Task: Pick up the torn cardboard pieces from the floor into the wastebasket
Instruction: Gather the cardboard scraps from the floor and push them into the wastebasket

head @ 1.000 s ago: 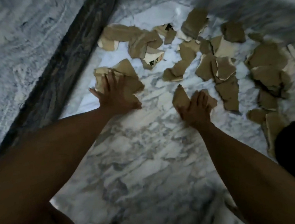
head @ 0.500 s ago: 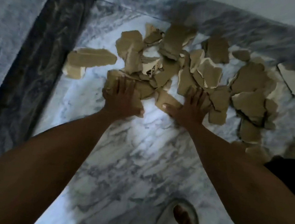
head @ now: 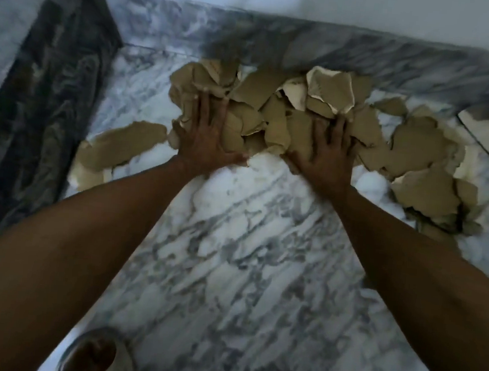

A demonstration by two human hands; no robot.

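Several torn brown cardboard pieces [head: 276,108] lie bunched in a heap on the marble floor against the far skirting. My left hand [head: 204,136] presses flat on the heap's left side, fingers straight and spread. My right hand [head: 326,154] presses flat on its middle in the same way. One long piece [head: 119,147] lies apart to the left of my left hand. More pieces [head: 423,183] spread out to the right. No wastebasket is in view.
White-grey marble floor [head: 248,259] fills the foreground. A dark stone border strip [head: 37,102] runs along the left. A marble skirting [head: 367,51] and white wall close off the back. My foot in a sandal [head: 95,355] shows at the bottom left.
Both flat hands have pushed the scattered pieces away from me into one tighter heap against the far skirting. One long piece stayed behind on the left. The view has tilted forward.
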